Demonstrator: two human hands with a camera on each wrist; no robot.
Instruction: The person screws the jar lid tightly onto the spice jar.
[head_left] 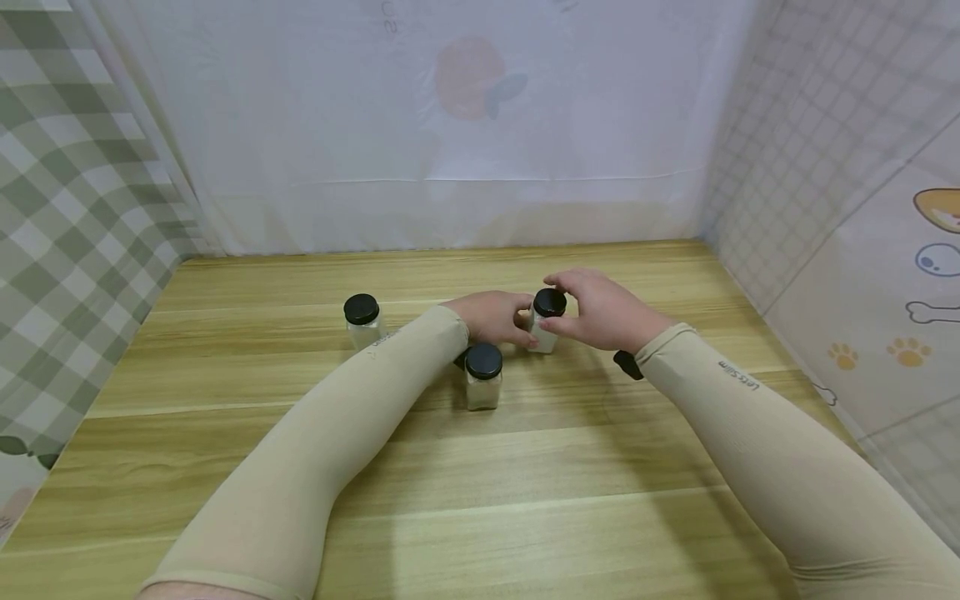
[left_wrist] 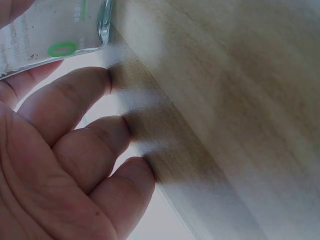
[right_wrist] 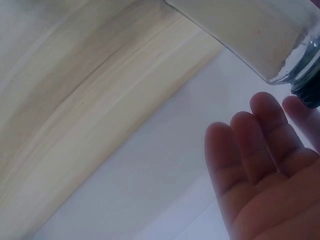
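Note:
A clear glass jar (head_left: 542, 340) with pale contents and a black lid (head_left: 551, 302) stands upright between both hands. My left hand (head_left: 493, 317) holds its lower body between thumb and forefinger. In the left wrist view the jar's glass (left_wrist: 75, 30) bears green print, and the other fingers curl beside it near the tabletop. My right hand (head_left: 606, 313) pinches the lid between thumb and forefinger. In the right wrist view its other fingers extend apart from the jar (right_wrist: 250, 37).
A second black-lidded jar (head_left: 483, 379) stands close in front of my left wrist. Another jar (head_left: 363, 321) stands farther left, partly hidden by the left sleeve (head_left: 390, 375). White curtain (head_left: 337, 125) borders the back of the wooden table (head_left: 525, 517).

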